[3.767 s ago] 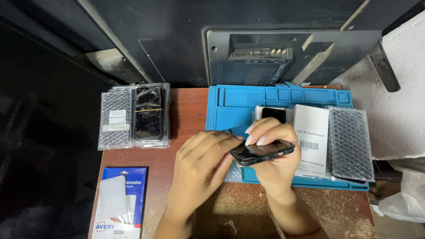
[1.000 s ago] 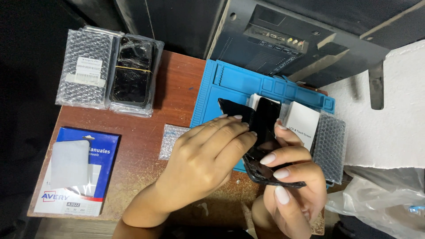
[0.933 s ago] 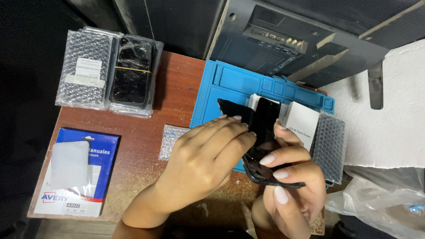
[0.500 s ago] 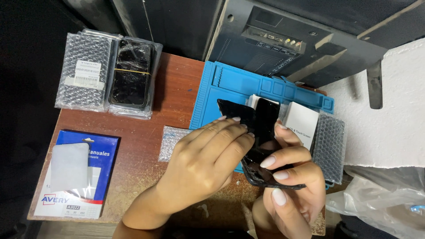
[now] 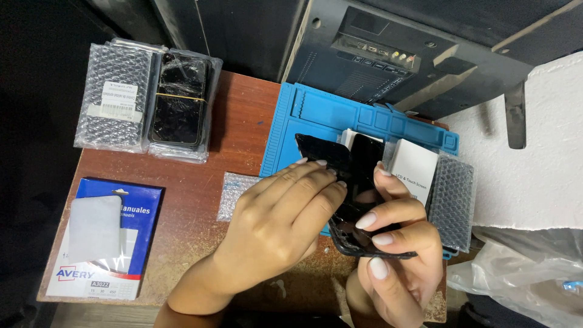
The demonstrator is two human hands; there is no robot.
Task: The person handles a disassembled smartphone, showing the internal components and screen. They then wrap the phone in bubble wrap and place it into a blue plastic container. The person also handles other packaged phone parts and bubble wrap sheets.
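My right hand point(image 5: 398, 255) grips a black phone point(image 5: 364, 182) by its lower edge, holding it tilted above the blue work mat point(image 5: 303, 121). The phone's black screen panel point(image 5: 322, 152) stands lifted away from the body at the top left. My left hand point(image 5: 279, 225) lies over the phone's left side, fingertips pressed on the lifted panel. Both hands hover over the mat's front left corner.
Two bubble-wrapped packs point(image 5: 115, 97) and a banded black phone in a bag point(image 5: 179, 106) lie at the table's back left. A blue label pack point(image 5: 103, 237) sits front left, a small bubble-wrap piece point(image 5: 234, 191) mid-table. A white card point(image 5: 413, 170) and bubble wrap point(image 5: 452, 200) rest on the mat. A plastic bag point(image 5: 522, 279) lies right.
Since 3.8 s ago the phone has gone from flat and closed to tilted up, with its screen panel lifted off the body. Over the last second the hands barely moved.
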